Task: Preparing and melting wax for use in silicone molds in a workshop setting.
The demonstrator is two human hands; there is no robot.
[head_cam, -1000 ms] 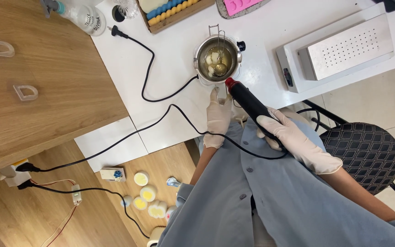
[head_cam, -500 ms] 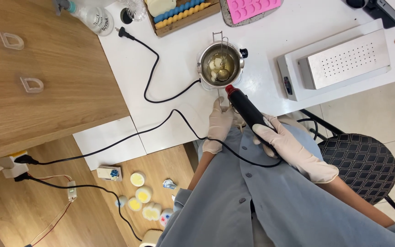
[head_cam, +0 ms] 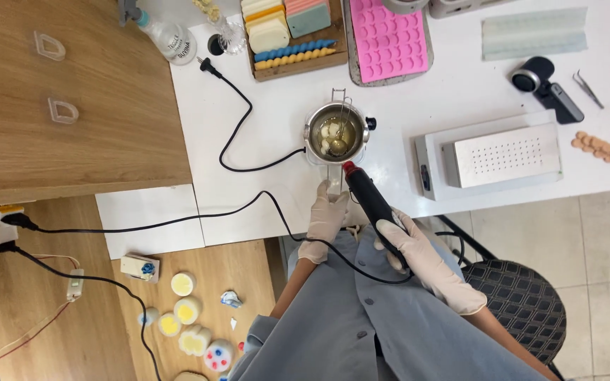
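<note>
Heat gun (head_cam: 370,201) clamped in gloved right hand (head_cam: 407,243), long axis running 5 to 11 o'clock, red nozzle at the melting pot (head_cam: 337,132) rim's 5 o'clock. Left hand (head_cam: 327,215) pinches the pot's handle at 6 o'clock, closer to the pot.

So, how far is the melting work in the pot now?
Done: white pieces lie in the metal pot. In hand: the left hand holds the pot's handle, and the right hand aims the black heat gun at it. Left: pieces remain solid lumps.
</note>
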